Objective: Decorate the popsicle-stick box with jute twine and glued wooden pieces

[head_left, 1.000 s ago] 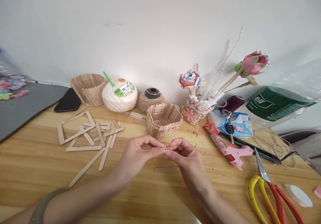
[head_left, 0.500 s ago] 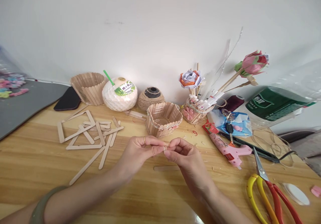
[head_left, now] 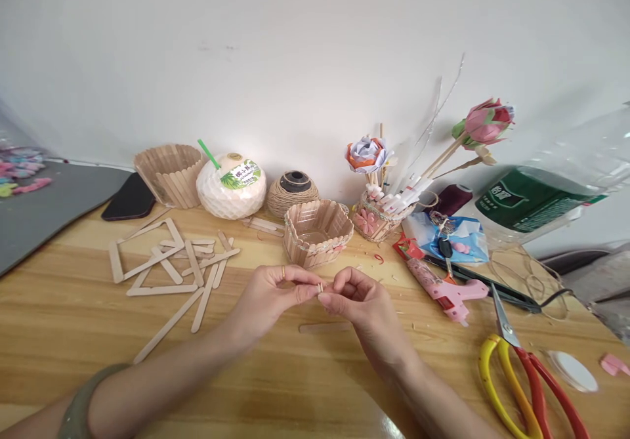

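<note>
- Green label (head_left: pixel 534 199) on the large clear plastic bottle (head_left: pixel 585 173): the brand 怡寶 in white characters, with fine print too blurred to read.
- Leafy label (head_left: pixel 242 175) on the white trimmed coconut (head_left: pixel 230 199): three dark characters beginning 椰小, the third hard to make out at this size; the smaller line beneath is illegible.
- Round gold sticker (head_left: pixel 235 155) on the coconut's top: marking unreadable.

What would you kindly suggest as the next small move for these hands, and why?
I would probably steady the tiny pale piece in the left hand before moving the right hand away: it sits where both hands' fingertips meet, and small scraps dot the table nearby, so a dropped piece might be hard to spot.
</note>
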Tool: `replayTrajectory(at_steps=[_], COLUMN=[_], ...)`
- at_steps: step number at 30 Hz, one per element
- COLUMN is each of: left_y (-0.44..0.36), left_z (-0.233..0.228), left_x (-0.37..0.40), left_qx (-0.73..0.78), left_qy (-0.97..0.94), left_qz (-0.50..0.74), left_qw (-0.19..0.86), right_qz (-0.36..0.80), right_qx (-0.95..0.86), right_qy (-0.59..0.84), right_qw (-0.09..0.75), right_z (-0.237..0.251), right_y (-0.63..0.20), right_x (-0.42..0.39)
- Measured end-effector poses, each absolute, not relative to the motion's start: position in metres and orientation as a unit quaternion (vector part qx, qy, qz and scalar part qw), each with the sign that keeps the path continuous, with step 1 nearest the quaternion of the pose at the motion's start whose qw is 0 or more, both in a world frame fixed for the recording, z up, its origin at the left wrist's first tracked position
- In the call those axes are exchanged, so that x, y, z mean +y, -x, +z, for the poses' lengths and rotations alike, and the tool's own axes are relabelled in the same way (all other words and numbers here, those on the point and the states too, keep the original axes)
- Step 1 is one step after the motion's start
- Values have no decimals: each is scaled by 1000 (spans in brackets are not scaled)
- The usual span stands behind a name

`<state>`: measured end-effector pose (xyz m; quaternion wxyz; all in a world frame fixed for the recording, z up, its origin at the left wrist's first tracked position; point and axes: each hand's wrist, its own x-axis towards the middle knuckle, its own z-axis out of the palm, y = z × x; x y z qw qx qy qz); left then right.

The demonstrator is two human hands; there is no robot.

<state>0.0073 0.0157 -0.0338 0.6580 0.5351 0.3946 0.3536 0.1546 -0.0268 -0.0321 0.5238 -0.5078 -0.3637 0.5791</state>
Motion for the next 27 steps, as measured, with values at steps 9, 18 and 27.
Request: replayTrajectory(at_steps=[9, 18, 27], left_y=[-7, -8, -9], left_z=[-33, -32, -29], left_x=[16, 15, 14], left_qx=[409, 421, 460], left_qy=[-524, -507, -540], left_qz=[353, 340, 321], left_qw=[658, 671, 628], right_qz=[554, 545, 528], right_qx=[-390, -400, -411], right_qy=[516, 517, 525], right_qw=[525, 525, 527], right_z=[-32, -34, -38], right_y=[-155, -156, -155], right_x=[-26, -25, -24])
